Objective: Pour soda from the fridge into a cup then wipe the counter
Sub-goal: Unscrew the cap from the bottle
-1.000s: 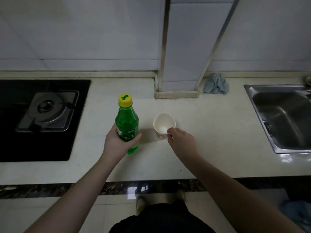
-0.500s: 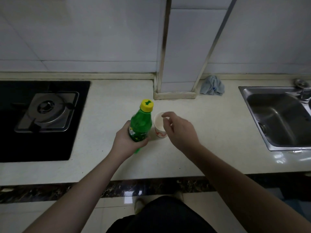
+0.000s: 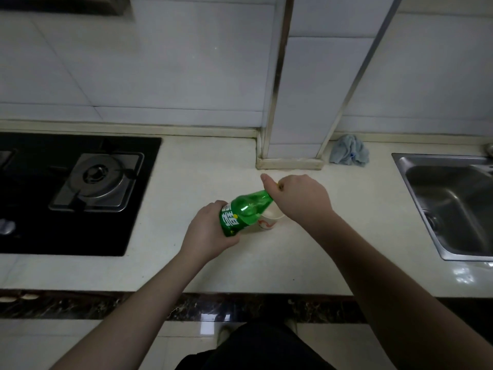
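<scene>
Left hand [image 3: 206, 231] grips green soda bottle [image 3: 241, 213] tilted over the counter [image 3: 200, 268], neck up-right; right hand [image 3: 298, 198] curls round its yellow cap [image 3: 280, 186]; paper cup [image 3: 269, 220] stands just behind the bottle, partly hidden.

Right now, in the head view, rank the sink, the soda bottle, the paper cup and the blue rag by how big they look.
1. Sink, though cut off by the frame edge.
2. Soda bottle.
3. Blue rag.
4. Paper cup, mostly hidden behind the bottle and right hand, so its rank under the rag is unsure.
</scene>
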The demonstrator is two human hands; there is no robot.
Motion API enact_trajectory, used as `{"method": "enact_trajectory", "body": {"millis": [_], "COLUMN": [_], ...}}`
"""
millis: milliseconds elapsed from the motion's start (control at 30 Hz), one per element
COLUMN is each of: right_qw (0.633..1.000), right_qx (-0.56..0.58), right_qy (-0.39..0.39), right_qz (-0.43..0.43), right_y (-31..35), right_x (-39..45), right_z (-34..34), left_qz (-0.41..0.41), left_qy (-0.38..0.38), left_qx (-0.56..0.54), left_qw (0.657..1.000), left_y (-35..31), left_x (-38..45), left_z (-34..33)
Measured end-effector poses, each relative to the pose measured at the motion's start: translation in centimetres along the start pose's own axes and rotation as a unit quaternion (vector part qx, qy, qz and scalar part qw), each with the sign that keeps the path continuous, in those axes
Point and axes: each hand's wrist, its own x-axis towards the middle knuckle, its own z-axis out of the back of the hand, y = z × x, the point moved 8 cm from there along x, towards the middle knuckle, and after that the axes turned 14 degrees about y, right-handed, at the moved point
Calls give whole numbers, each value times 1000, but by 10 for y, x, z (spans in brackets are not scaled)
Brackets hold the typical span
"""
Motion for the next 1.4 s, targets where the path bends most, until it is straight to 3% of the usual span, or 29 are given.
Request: {"method": "enact_trajectory", "body": {"millis": [100,233,467,600,733,800,867,1000,1067,1133,1267,1400], "right_qw": [999,995,985,973,933,924,931,974,985,991,994,995], "right_qx": [34,90,152,102,3,-9,-9,52,91,100,101,89], "right_qy": [14,44,45,32,33,32,21,44,60,64,37,37], "right_qz": [-15,30,72,205,357,382,363,215,134,65,-18,16], "right_y": [0,12,10,21,35,34,26,-3,-17,-24,-25,-16], "right_x": [3,4,2,-3,-18,-24,-22,-6,-1,0,1,4], "right_z": [1,3,-6,4,14,13,11,-5,-16,-23,-20,-6], "left_qz": [-9,2,-2,-43,-51,-60,-63,5,28,24,22,20], "left_qy": [-6,17,152,279,352,334,259,78,5,-36,-41,44], "left_qx": [9,-11,-58,-94,-119,-102,-68,5,111,151,122,50], "left_qw": [1000,1000,987,955,927,935,961,997,993,988,991,998], "left_y": [-1,0,6,-7,-8,-8,-6,-3,-7,-14,-17,-13], "left_x": [-2,-3,6,6,6,6,9,4,0,-3,-3,-1], "left_z": [4,4,0,-7,-14,-13,-8,3,4,3,-2,-12]}}
